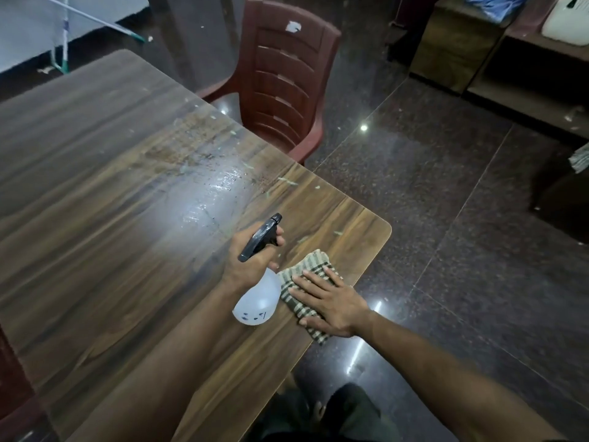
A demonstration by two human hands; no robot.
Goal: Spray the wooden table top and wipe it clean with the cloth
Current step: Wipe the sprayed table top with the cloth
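The wooden table top (111, 218) fills the left and middle of the view, with a wet, speckled patch and pale crumbs toward its right edge. My left hand (251, 260) grips a white spray bottle (259, 303) by its black trigger head, nozzle aimed at the wet patch, fingers curled on the trigger. A checked cloth (314, 266) lies folded near the table's right corner. My right hand (331, 303) rests flat on the cloth with its fingers straight and spread.
A dark red plastic chair (283, 81) stands at the table's far right side. Polished dark stone floor (446, 202) lies to the right, with low wooden shelving (478, 59) at the back. My legs show below the table's near edge.
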